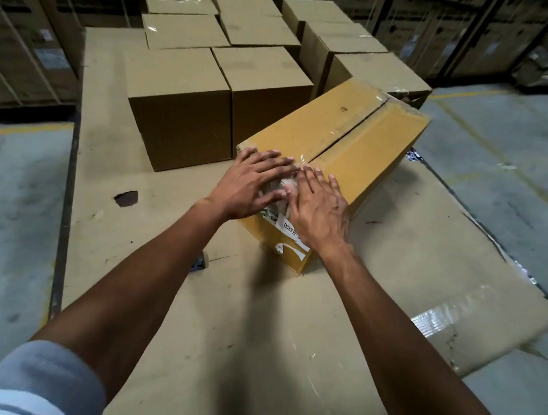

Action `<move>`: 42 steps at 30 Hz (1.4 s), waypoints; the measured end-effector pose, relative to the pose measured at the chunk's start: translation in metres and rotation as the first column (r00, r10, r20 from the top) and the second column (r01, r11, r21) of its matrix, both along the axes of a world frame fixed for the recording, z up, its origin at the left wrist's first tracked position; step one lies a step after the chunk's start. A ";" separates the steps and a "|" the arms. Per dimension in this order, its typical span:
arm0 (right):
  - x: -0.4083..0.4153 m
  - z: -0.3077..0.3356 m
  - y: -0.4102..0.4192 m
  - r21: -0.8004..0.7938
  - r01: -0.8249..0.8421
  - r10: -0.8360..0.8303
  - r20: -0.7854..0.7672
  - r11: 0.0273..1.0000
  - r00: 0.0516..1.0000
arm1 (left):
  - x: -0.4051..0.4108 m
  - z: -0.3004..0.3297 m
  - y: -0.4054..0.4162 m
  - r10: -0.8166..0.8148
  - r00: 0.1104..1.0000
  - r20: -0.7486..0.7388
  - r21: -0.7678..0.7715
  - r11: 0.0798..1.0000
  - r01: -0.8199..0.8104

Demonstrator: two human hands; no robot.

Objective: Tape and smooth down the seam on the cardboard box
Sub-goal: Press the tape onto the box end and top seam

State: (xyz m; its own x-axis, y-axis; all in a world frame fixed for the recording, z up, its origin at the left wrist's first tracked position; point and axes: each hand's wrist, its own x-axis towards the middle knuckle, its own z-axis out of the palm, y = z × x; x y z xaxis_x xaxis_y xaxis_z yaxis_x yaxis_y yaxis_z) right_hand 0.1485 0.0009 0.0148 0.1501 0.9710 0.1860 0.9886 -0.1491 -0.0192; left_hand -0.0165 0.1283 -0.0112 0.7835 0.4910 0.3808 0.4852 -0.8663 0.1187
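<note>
Clearly the smoothing step is in hand: both hands lie flat and spread on the near end of the cardboard box (334, 153), which sits tilted at the centre of the frame on sheets of flattened cardboard (147, 255) laid over the floor. The left hand (251, 185) presses palm-down on the box's near top corner, fingers splayed; the right hand (316, 208) lies just beside it, also palm-down, over the near edge where crumpled clear tape and a torn white label (291, 239) run down the end face. Neither hand grasps anything; both are released and pressing.

The seam (350, 131) runs from the hands toward the upper right of the frame. Glossy tape shows near the far end, but the middle of the seam looks dark and slightly gaping, so I judge the taping is only partly done there.

Next, I would expect the palms to slide along the seam toward the far end, pressing evenly to avoid wrinkles. No tape roll can be made out with certainty; a small dark object (200, 260) lies at the lower centre-left.
</note>
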 end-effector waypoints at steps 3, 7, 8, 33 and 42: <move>-0.001 -0.001 0.001 0.025 0.021 -0.021 -0.012 0.999 1.000 | 0.004 0.000 -0.001 0.030 0.999 0.017 0.020 0.999 -0.030; 0.000 -0.001 0.002 0.010 0.010 -0.010 0.033 1.000 0.999 | 0.006 0.000 0.002 0.021 0.999 0.041 0.025 0.999 -0.022; 0.000 -0.001 0.002 0.004 0.010 -0.010 0.053 1.000 0.999 | 0.005 0.001 0.003 0.013 0.999 0.044 0.020 1.000 -0.013; -0.002 0.000 0.003 -0.019 0.057 -0.056 0.032 0.998 0.998 | -0.004 -0.005 0.013 -0.055 0.998 -0.005 0.050 0.997 0.055; -0.002 0.002 -0.004 -0.018 0.021 -0.019 0.107 1.000 0.994 | -0.010 -0.004 0.012 -0.067 0.996 -0.063 0.095 0.993 0.073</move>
